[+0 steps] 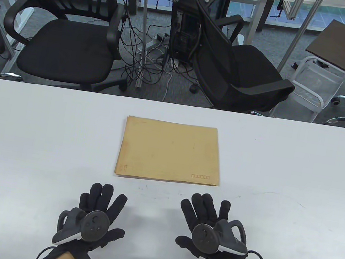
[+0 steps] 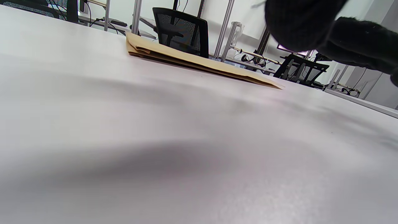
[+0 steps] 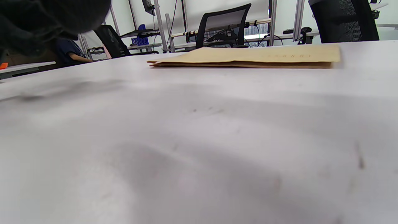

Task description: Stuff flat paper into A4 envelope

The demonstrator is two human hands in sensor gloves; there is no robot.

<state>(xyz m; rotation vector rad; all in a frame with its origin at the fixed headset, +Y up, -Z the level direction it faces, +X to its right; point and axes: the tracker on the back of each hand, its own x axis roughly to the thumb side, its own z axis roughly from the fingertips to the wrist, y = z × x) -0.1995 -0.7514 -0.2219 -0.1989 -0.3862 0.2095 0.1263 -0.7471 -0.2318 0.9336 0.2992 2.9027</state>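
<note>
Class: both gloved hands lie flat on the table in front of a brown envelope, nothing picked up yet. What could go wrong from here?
1. No loose sheet shows anywhere; the paper may be hidden, so the hands could grab the wrong layer.
2. The envelope lies flat on the smooth table; it may slide when one edge is lifted.
3. The left hand and right hand wear thick gloves, so pinching thin paper could fumble.

Matt tan paper on the envelope [image 1: 170,151], smooth and flat at the desk's middle. The desk [image 1: 28,132] shows a smooth white top with soft sheen. Both hands [image 1: 98,214] [image 1: 207,222] wear black knit cloth under grey plastic trackers [image 1: 85,225].
</note>
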